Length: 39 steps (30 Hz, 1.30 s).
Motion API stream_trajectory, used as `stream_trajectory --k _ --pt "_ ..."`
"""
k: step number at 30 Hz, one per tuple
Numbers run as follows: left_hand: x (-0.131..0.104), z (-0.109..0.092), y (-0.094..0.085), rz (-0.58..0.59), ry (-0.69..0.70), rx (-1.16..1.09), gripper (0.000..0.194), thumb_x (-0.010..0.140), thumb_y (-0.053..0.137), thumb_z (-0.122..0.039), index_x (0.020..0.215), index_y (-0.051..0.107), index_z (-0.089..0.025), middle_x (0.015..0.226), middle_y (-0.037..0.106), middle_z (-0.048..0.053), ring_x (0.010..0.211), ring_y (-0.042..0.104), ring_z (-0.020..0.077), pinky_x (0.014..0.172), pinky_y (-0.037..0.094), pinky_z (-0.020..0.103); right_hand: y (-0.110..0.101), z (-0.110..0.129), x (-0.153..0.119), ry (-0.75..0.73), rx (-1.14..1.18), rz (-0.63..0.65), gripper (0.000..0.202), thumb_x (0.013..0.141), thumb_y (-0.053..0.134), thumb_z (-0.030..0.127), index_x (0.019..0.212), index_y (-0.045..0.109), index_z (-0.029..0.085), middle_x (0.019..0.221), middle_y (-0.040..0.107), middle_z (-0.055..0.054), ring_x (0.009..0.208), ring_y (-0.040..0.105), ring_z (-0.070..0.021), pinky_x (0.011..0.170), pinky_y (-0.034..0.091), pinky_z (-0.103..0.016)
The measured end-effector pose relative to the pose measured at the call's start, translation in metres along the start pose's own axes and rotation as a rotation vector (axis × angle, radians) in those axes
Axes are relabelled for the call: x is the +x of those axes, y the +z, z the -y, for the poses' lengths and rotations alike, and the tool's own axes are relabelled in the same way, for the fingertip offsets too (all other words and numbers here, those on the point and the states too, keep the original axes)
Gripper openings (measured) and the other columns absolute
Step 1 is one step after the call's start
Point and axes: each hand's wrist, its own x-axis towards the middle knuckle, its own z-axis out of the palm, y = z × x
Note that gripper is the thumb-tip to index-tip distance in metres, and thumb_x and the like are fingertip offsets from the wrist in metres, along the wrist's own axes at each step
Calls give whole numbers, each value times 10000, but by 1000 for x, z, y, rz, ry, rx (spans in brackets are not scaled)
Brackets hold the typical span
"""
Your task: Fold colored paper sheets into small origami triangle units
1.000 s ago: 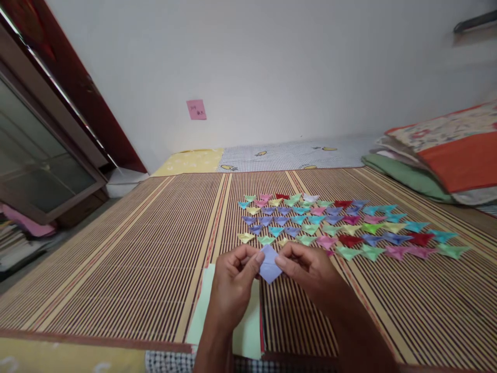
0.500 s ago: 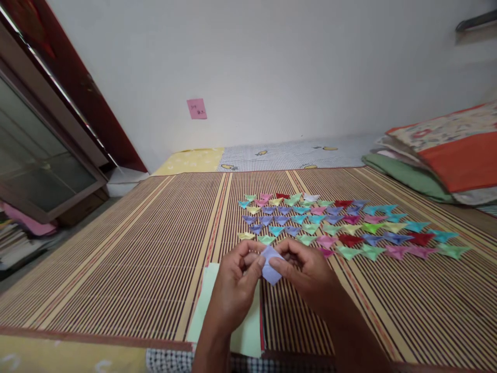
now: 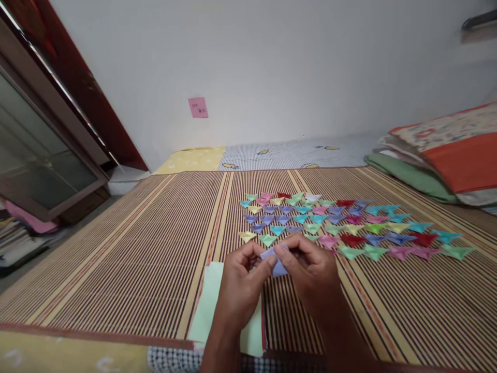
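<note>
A small lavender paper (image 3: 280, 269) is pinched between both hands above the striped mat (image 3: 147, 259). My left hand (image 3: 243, 277) grips its left side with thumb and fingers. On its right side, my right hand (image 3: 310, 267) presses it, the thumb lying over the upper part. The fingers cover much of the paper, so its full shape is hidden. Beyond the hands lie several rows of small folded paper pieces (image 3: 353, 240) in many colours. Light green sheets (image 3: 205, 303) rest on the mat, partly under my left forearm.
Folded bedding (image 3: 462, 160) is piled at the right, by the white wall (image 3: 272, 67). A pink note (image 3: 198, 107) is stuck on the wall. At the left are a glass-panelled cabinet (image 3: 42, 150) and a stack of papers or books (image 3: 23, 243).
The lavender paper showed as a diamond before; now its top is tilted or folded and less of it shows. My right thumb has moved up over it, and both hands have shifted slightly right.
</note>
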Motion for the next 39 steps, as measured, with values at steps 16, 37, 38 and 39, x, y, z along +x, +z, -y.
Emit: stream_trajectory --k 16,37,38,39 --pt "5 2 -12 -49 56 52 350 928 645 -441 713 601 -169 656 516 -22 638 457 133 614 378 240 -7 -8 5 188 186 268 258 889 667 367 708 602 197 623 521 47 583 454 -121 561 366 -255" --pt "9 7 2 -59 -13 -187 265 725 874 -272 903 710 -162 785 716 7 683 638 110 690 507 225 3 -24 9 323 591 5 245 779 834 365 856 663 207 707 682 2 648 652 -157 664 542 -287" --pt "9 7 3 -85 5 -187 223 754 853 -282 885 723 -157 750 717 5 649 634 102 658 500 213 5 -25 8 317 603 16 244 773 840 363 845 670 202 714 687 -2 666 657 -158 678 544 -286" --pt "9 7 4 -113 21 -187 195 772 839 -286 864 731 -153 702 710 0 611 627 95 619 485 198 6 -26 8 312 606 22 243 768 844 360 840 678 197 730 694 -7 685 661 -157 689 543 -284"
